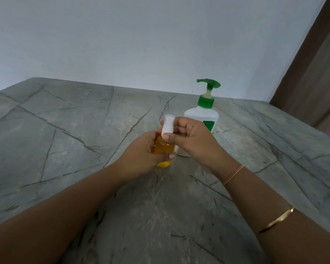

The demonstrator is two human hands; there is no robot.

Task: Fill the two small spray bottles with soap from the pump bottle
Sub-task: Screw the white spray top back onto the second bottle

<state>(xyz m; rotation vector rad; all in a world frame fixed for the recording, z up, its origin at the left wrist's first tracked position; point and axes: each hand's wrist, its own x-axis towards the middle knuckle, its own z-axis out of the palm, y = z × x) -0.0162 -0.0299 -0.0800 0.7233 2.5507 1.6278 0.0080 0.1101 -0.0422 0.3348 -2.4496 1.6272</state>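
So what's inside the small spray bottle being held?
Orange-yellow liquid shows through the small spray bottle; the left hand covers part, so the fill level is hidden.

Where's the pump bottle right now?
Head view, right of centre: pump bottle stands on the grey counter, just behind the right hand.

The left hand (141, 149) grips a spray bottle (164, 147) (amber-filled) while the right hand (194, 141) pinches its white cap (168, 125).

Spray btl (164, 147): amber-orange contents, yellow at base; cap (168, 124) white. Pump btl (198, 117) nr far edge of counter (65, 130): white body, green pump head (210, 83) + collar, green label patch. Counter grey stone, dark veins. Wall (141, 35) pale blue-white. Bangle (276, 220) gold; wrist thread (233, 174) peach.
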